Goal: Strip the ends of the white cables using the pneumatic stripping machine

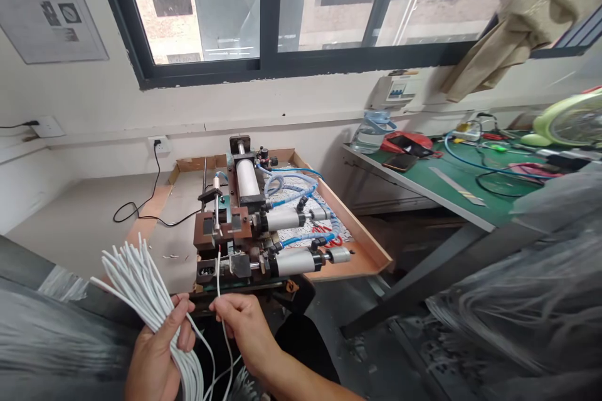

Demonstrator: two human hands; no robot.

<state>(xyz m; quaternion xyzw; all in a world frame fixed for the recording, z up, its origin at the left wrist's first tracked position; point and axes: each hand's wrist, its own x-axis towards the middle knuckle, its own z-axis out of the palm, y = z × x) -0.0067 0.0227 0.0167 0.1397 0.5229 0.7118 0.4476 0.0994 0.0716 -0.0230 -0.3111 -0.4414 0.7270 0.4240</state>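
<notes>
Fingers (pixel 221 308) of the right hand (pixel 244 326) are pressed together, pinching a single white wire (pixel 218 272) low in the frame. That wire runs straight up from the pinch to the front of the machine (pixel 235 225), and its top end meets the small dark block at the machine's near edge. Over on the other side, the left hand (pixel 157 357) has its fingers (pixel 181 326) curled tight around a bundle of white wires (pixel 141 282), and the cut ends fan upward and to the left, well above the fist. The two hands sit close together, just in front of the machine, with loose loops of wire hanging between them.

The machine stands on a shallow brown tray (pixel 371 250) on the pale bench (pixel 70 219). Two silver cylinders (pixel 294 261) lie sideways on its right, fed by blue hoses (pixel 291 185) coiling behind them. A black cable (pixel 141 207) snakes from the tray across the bench up to a wall socket (pixel 161 145). Off to the right is a second bench with a green top (pixel 423 182), cluttered at its far end.
</notes>
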